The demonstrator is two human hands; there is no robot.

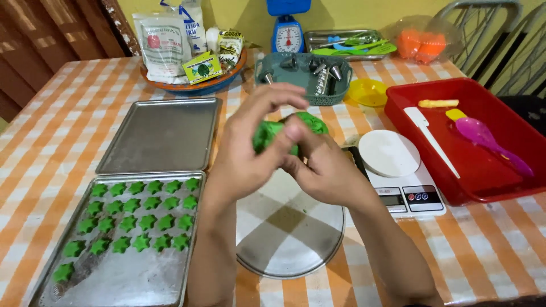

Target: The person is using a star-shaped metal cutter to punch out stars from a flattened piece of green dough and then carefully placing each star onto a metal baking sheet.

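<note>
Both of my hands are raised over the table and close around a lump of bright green dough [272, 132]. My left hand [247, 145] wraps it from the left, fingers curled over the top. My right hand [324, 162] presses it from the right, thumb on the dough. Below the hands lies a round clear glass lid [296, 239]. At the lower left a metal baking tray [125, 278] holds several green star-shaped dough pieces [142, 219] in rows.
An empty metal tray [162, 133] lies behind the filled one. A white digital scale [401, 182] stands right of my hands, beside a red bin [483, 170] with a pink spoon and spatulas. Further back are a green basket of metal nozzles [304, 77], a yellow bowl [368, 91] and packets in an orange bowl [193, 85].
</note>
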